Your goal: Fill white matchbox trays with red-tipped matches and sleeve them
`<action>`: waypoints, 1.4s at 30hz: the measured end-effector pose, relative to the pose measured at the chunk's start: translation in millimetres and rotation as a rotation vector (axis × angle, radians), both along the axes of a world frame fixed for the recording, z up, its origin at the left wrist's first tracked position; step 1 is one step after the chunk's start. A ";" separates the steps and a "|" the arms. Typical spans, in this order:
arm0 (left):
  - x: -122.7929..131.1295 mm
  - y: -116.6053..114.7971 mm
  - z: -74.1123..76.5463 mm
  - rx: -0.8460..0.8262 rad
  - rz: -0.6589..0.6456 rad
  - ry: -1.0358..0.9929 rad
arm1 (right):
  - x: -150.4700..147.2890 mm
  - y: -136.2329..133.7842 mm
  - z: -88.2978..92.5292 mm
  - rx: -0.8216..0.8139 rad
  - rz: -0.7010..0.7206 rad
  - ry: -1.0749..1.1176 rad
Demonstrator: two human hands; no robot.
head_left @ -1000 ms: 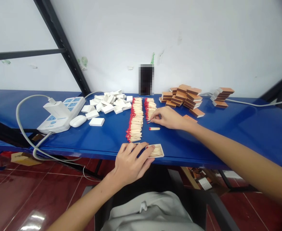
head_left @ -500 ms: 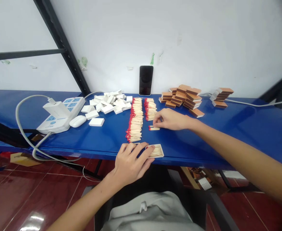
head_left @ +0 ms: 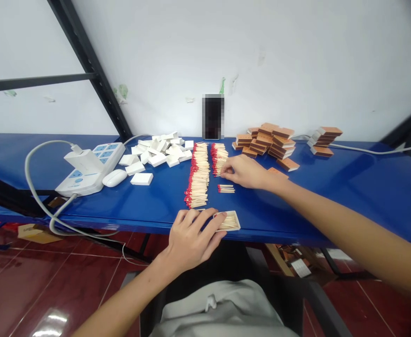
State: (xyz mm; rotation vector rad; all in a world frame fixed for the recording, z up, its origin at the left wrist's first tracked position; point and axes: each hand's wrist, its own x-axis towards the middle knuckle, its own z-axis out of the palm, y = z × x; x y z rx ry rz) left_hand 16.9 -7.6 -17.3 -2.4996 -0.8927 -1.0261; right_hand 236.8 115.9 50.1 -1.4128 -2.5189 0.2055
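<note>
My left hand [head_left: 193, 236] rests at the table's front edge, its thumb and fingers gripping a white inner matchbox tray [head_left: 231, 221] partly filled with matches. The fingers cover the tray's left end. My right hand [head_left: 243, 171] pinches a match at the near end of the shorter row of red-tipped matches [head_left: 219, 157]; its fingertips partly hide what they hold. Just below that hand lies a small separate group of several matches [head_left: 226, 188], side by side with heads to the left. A longer row of matches [head_left: 198, 175] stretches alongside on the left.
White inner trays [head_left: 161, 150] lie heaped at the back left. Brown matchbox sleeves [head_left: 266, 140] are piled at the back right, with a small stack [head_left: 324, 140] farther right. A phone [head_left: 213, 117] leans on the wall. A power strip [head_left: 93, 168] with cables occupies the left.
My right hand has moved slightly up and back from the small match group to the shorter row, uncovering the group. My left hand stays on the tray.
</note>
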 end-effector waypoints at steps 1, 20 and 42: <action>0.0 0.0 -0.2 0.000 -0.001 0.000 | 0.1 -0.6 0.0 0.008 0.005 0.006; 0.1 0.1 -1.2 -0.014 0.004 0.009 | 0.8 -0.9 -2.5 0.098 -0.064 -0.108; -0.3 -0.4 -1.5 -0.011 0.000 0.008 | -0.5 2.4 1.1 0.075 -0.028 -0.062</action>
